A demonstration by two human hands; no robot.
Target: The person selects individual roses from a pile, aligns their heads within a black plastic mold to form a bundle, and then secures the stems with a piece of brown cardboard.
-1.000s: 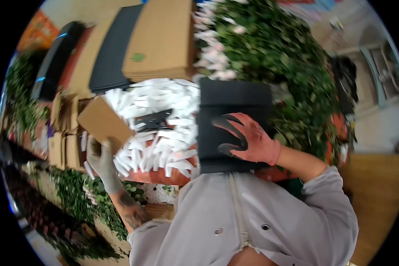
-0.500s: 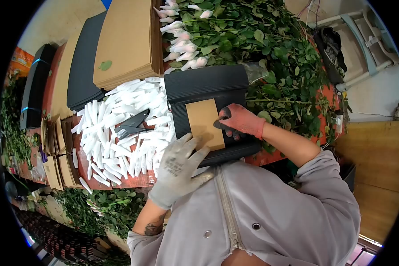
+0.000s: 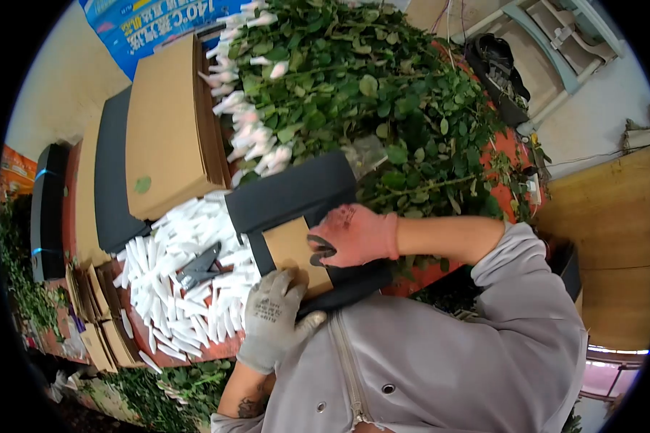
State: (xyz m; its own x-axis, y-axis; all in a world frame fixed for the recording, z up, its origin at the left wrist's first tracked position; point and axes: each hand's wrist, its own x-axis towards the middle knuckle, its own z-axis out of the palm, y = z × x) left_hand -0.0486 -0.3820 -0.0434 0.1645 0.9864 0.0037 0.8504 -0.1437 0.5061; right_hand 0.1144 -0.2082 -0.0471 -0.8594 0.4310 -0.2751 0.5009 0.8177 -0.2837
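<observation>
A brown cardboard piece (image 3: 289, 247) lies on black corrugated sheets (image 3: 296, 189) in front of my body. My left hand (image 3: 273, 317), in a pale grey glove, rests on the lower left part of the cardboard with its fingers apart. On the cardboard's right edge is my right hand (image 3: 350, 237), in a red glove with dark fingertips. Its fingers are curled together, and what they hold, if anything, is hidden. Left of the sheets, a black stapler-like tool (image 3: 198, 267) lies on a heap of white sleeves (image 3: 166, 303).
Leafy stems (image 3: 383, 94) with white-wrapped heads cover the back of the red table (image 3: 502, 177). Stacked brown cardboard (image 3: 167, 123) and dark sheets (image 3: 114, 173) stand at the left, above folded cardboard pieces (image 3: 97, 310). A chair frame (image 3: 556, 58) is at the upper right.
The cardboard has come from the left side onto the black sheets, under my left hand. My right hand has closed at its edge. The view has also shifted and turned.
</observation>
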